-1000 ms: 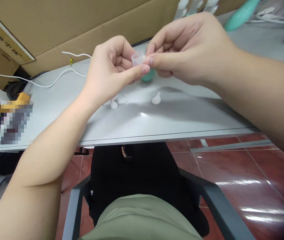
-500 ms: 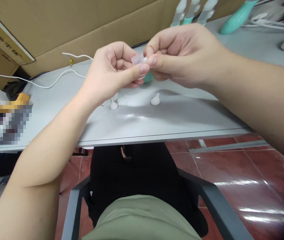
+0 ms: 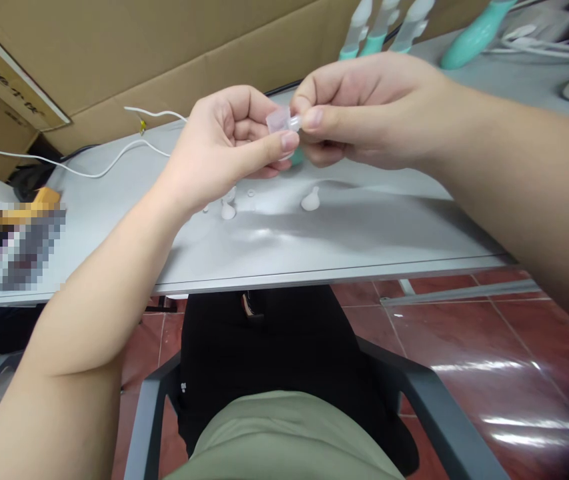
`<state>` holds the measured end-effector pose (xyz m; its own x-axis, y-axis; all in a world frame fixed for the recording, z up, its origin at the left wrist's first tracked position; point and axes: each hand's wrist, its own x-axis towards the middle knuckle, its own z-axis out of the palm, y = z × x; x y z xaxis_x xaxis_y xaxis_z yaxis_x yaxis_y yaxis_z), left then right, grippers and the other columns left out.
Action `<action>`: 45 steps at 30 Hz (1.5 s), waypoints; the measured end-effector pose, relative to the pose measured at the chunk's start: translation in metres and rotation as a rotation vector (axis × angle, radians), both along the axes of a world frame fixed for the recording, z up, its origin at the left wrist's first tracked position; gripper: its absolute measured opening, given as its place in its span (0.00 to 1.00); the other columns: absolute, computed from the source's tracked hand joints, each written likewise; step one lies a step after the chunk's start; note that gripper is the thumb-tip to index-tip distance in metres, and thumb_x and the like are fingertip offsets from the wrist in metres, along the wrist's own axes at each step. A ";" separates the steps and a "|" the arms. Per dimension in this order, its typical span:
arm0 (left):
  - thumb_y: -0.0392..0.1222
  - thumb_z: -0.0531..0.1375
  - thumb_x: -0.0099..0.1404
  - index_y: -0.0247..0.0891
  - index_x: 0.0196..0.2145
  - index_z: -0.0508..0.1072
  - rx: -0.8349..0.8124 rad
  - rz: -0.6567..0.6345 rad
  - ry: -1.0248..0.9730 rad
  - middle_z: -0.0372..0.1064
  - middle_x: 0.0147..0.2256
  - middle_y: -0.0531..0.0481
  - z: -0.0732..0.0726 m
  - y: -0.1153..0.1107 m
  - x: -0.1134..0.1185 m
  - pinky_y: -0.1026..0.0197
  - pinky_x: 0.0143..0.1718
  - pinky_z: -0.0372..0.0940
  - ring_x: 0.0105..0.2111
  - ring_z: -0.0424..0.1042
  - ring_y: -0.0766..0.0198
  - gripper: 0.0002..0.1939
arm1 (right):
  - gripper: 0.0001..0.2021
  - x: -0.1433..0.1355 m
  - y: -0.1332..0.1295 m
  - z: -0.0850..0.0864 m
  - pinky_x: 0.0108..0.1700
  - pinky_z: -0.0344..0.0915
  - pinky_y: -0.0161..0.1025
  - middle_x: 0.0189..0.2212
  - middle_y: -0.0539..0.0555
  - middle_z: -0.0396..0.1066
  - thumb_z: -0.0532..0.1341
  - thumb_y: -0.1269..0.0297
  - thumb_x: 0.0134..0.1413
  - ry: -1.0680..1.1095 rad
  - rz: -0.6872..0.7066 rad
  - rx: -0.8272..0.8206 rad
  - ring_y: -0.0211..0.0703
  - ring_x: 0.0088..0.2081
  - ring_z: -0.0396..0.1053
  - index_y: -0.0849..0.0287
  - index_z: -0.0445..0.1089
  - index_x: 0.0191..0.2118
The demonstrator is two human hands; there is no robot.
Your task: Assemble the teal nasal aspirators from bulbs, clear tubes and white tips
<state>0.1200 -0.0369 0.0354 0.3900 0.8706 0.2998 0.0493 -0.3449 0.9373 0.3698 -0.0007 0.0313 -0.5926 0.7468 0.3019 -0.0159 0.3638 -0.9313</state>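
Note:
My left hand (image 3: 244, 133) is closed, with thumb and fingers around a small translucent plastic cup-shaped piece (image 3: 278, 121). The piece has a narrow clear stem pointing right. At that stem, my right hand (image 3: 349, 110) pinches with thumb and forefinger. Whether a separate small part sits in the right fingertips is hidden. Behind and below the fingertips shows a bit of a teal object (image 3: 296, 157), mostly covered. On the table under the hands lie a white funnel-shaped piece (image 3: 310, 199), another such piece (image 3: 228, 210) and a small ring (image 3: 251, 193).
Several teal devices with clear tips (image 3: 357, 33) stand at the back, near another teal body (image 3: 474, 40). White cables (image 3: 109, 163) cross the grey table (image 3: 314, 253) at left, by a yellow object (image 3: 47, 197). Cardboard (image 3: 164, 53) walls the rear.
My right hand has shifted slightly right, and more of the stem of the translucent piece now shows between the hands. My left hand stays almost in place.

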 end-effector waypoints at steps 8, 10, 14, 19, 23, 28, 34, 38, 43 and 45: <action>0.58 0.95 0.56 0.49 0.35 0.84 0.006 0.021 -0.061 0.86 0.32 0.52 -0.001 -0.001 0.003 0.45 0.43 0.83 0.37 0.88 0.53 0.27 | 0.26 -0.002 -0.003 0.002 0.30 0.68 0.33 0.28 0.45 0.78 0.95 0.43 0.53 0.065 -0.075 0.129 0.31 0.28 0.73 0.51 0.84 0.37; 0.61 0.95 0.55 0.50 0.33 0.82 0.029 0.080 -0.075 0.84 0.31 0.53 -0.001 -0.002 0.004 0.45 0.42 0.82 0.36 0.86 0.54 0.29 | 0.28 -0.003 -0.005 0.002 0.29 0.67 0.32 0.28 0.46 0.80 0.97 0.41 0.49 0.099 -0.112 0.166 0.30 0.27 0.72 0.53 0.87 0.36; 0.66 0.92 0.60 0.49 0.35 0.80 0.068 0.060 -0.010 0.84 0.34 0.52 -0.003 -0.001 0.005 0.42 0.46 0.81 0.38 0.86 0.52 0.31 | 0.37 -0.006 -0.007 0.002 0.28 0.65 0.30 0.27 0.48 0.81 0.98 0.30 0.36 0.131 -0.156 0.148 0.29 0.28 0.73 0.57 0.89 0.34; 0.63 0.92 0.63 0.49 0.37 0.81 0.086 0.036 0.010 0.84 0.37 0.49 -0.006 0.003 -0.001 0.40 0.48 0.83 0.40 0.86 0.50 0.29 | 0.35 -0.005 -0.010 0.002 0.26 0.63 0.30 0.27 0.49 0.82 0.98 0.34 0.37 0.116 -0.172 0.120 0.30 0.27 0.71 0.58 0.91 0.34; 0.61 0.90 0.66 0.50 0.38 0.81 0.099 0.019 0.058 0.86 0.40 0.49 -0.008 0.006 -0.007 0.41 0.50 0.85 0.42 0.88 0.49 0.25 | 0.28 -0.002 -0.009 0.004 0.25 0.59 0.29 0.25 0.48 0.79 0.99 0.45 0.50 0.077 -0.130 0.130 0.29 0.26 0.68 0.60 0.89 0.34; 0.56 0.92 0.65 0.46 0.39 0.81 0.062 -0.058 0.086 0.87 0.43 0.49 0.005 0.000 -0.009 0.45 0.52 0.86 0.45 0.89 0.51 0.26 | 0.21 0.006 -0.004 0.006 0.26 0.60 0.31 0.27 0.48 0.79 0.92 0.46 0.61 -0.075 -0.091 0.157 0.29 0.26 0.69 0.55 0.89 0.38; 0.52 0.88 0.73 0.44 0.42 0.84 0.073 -0.134 0.085 0.86 0.44 0.50 0.005 0.000 -0.013 0.50 0.49 0.82 0.44 0.86 0.58 0.20 | 0.15 0.006 -0.004 0.012 0.30 0.66 0.32 0.26 0.47 0.78 0.87 0.50 0.54 -0.149 -0.036 0.119 0.29 0.28 0.72 0.51 0.85 0.33; 0.59 0.88 0.74 0.48 0.44 0.87 0.135 -0.137 0.032 0.89 0.45 0.48 -0.013 0.013 -0.015 0.44 0.48 0.81 0.44 0.87 0.53 0.20 | 0.14 0.008 0.002 0.011 0.32 0.70 0.34 0.29 0.49 0.80 0.86 0.55 0.59 -0.129 0.030 0.044 0.31 0.28 0.76 0.53 0.84 0.33; 0.59 0.90 0.70 0.46 0.42 0.85 0.134 -0.118 0.046 0.89 0.45 0.47 -0.011 0.011 -0.012 0.44 0.51 0.81 0.46 0.88 0.51 0.24 | 0.16 0.009 0.006 0.008 0.32 0.71 0.34 0.29 0.49 0.81 0.89 0.53 0.57 -0.126 0.036 0.006 0.32 0.28 0.78 0.53 0.85 0.33; 0.58 0.91 0.69 0.46 0.41 0.84 0.096 -0.115 0.062 0.89 0.45 0.46 -0.006 0.007 -0.011 0.45 0.50 0.81 0.47 0.88 0.51 0.24 | 0.19 0.008 0.005 0.008 0.31 0.72 0.33 0.28 0.48 0.81 0.91 0.50 0.50 -0.115 0.044 0.007 0.32 0.28 0.77 0.52 0.85 0.32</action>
<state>0.1092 -0.0294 0.0295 0.5058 0.7875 0.3522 0.0607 -0.4397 0.8961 0.3777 0.0039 0.0396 -0.6559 0.7174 0.2348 0.0752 0.3716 -0.9254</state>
